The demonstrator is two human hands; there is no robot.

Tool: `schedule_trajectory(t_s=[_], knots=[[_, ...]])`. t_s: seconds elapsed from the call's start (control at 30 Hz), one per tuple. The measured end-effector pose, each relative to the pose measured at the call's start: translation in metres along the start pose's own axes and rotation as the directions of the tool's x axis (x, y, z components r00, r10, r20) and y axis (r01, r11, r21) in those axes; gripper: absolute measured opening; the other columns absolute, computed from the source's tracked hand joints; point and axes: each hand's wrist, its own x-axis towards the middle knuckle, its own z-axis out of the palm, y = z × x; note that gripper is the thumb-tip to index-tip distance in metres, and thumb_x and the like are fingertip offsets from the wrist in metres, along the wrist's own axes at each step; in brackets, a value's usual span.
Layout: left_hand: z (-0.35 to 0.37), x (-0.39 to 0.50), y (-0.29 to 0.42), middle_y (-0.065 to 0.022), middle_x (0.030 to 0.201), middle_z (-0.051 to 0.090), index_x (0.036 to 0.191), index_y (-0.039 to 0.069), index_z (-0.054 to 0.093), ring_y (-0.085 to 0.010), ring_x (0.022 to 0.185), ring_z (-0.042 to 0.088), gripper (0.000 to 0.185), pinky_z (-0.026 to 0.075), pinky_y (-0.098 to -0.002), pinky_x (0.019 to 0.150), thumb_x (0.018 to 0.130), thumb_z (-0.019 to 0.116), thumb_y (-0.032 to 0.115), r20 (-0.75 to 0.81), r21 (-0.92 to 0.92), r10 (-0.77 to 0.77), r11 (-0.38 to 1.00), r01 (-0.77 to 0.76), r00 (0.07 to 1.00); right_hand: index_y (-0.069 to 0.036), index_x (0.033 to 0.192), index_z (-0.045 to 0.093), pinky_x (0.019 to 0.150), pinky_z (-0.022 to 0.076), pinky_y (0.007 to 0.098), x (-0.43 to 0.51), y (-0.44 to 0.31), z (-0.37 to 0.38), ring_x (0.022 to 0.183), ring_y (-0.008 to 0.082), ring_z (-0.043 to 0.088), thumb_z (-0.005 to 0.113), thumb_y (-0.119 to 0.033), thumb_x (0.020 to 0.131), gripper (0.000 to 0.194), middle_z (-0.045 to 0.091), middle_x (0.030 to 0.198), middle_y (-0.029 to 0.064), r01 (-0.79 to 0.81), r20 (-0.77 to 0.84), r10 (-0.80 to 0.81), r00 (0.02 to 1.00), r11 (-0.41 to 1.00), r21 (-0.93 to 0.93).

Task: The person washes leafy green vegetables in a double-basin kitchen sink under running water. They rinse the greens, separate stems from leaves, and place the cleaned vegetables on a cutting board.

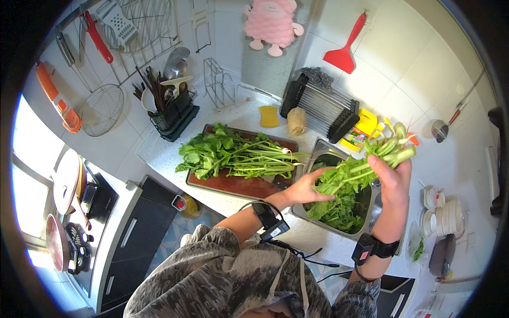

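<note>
My right hand [391,179] grips the stem end of a bunch of leafy green vegetables [358,169] above the steel sink [372,216]. At the leafy end of that bunch is my left hand [310,187], thumb and fingers spread around the leaves; how firmly it holds them I cannot tell. More leafy greens [346,216] lie in the sink below. On the brown cutting board [246,187], left of the sink, rests a pile of greens [234,153] with long stems towards the sink. A knife's dark handle [281,183] shows at the board's lower right.
Behind the board lie a yellow sponge [269,116] and a pale loofah-like roll [297,121]. A dish rack [322,107] and yellow bottles [362,129] stand behind the sink. A utensil holder [173,115] is at the back left; stacked white bowls [449,216] are at the right.
</note>
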Motion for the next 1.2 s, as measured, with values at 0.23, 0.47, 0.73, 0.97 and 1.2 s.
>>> schedule_trajectory(t_s=[0.23,0.47,0.73,0.97,1.2], knots=[[-0.152,-0.036,0.032,-0.0094,0.104,0.061,0.118,0.004,0.05,-0.0201,0.094,0.06,0.059,0.047,-0.0304,0.087,0.064,0.073,0.008,-0.223,0.183,0.079,0.982,-0.038,0.972,0.003,0.103,0.05,0.076,0.0485,0.0331,0.024,0.022,0.047,0.083,0.0224,0.06,0.061,0.002,0.073,0.032,0.059,0.093,0.0129,0.04,-0.016,-0.037,0.999,0.937,0.348],[-0.265,-0.083,0.048,-0.0108,0.1,0.061,0.113,0.011,0.057,-0.0244,0.09,0.061,0.055,0.048,-0.0313,0.08,0.06,0.07,0.001,-0.335,0.619,0.136,0.778,0.109,0.932,-0.002,0.109,0.051,0.087,0.0461,0.0437,0.026,0.168,0.095,0.099,0.0273,0.056,0.057,-0.009,0.081,0.03,0.058,0.105,0.0121,-0.454,0.233,0.426,0.874,0.544,0.706],[-0.275,-0.103,-0.061,-0.0126,0.129,0.04,0.126,0.014,0.046,-0.0324,0.12,0.037,0.071,0.034,-0.0391,0.099,0.059,0.07,0.02,-0.267,0.798,-0.289,0.469,0.379,0.919,-0.005,0.095,0.053,0.078,0.0505,0.0328,0.002,0.279,0.099,0.08,0.0193,0.054,0.065,-0.015,0.08,0.022,0.053,0.089,0.0072,-0.711,0.189,0.864,0.467,0.24,0.661],[-0.261,-0.104,-0.084,-0.0158,0.132,0.037,0.133,0.012,0.036,-0.033,0.125,0.031,0.081,0.026,-0.0443,0.104,0.061,0.067,0.031,-0.275,0.895,-0.145,0.321,0.309,0.95,-0.003,0.099,0.058,0.069,0.0521,0.0289,0.018,0.309,0.091,0.077,0.0199,0.06,0.066,-0.011,0.077,0.024,0.061,0.088,0.0072,-0.625,-0.174,0.702,0.69,0.7,0.345],[-0.25,-0.102,-0.055,-0.0152,0.14,0.028,0.139,0.012,0.025,-0.032,0.132,0.021,0.095,0.014,-0.0545,0.106,0.059,0.069,0.038,-0.26,0.911,-0.208,0.269,0.311,0.943,-0.001,0.1,0.062,0.072,0.0493,0.0308,0.011,0.329,0.076,0.079,0.0184,0.064,0.075,-0.027,0.068,0.044,0.066,0.093,0.0116,-0.496,-0.188,0.467,0.864,0.72,-0.485]])
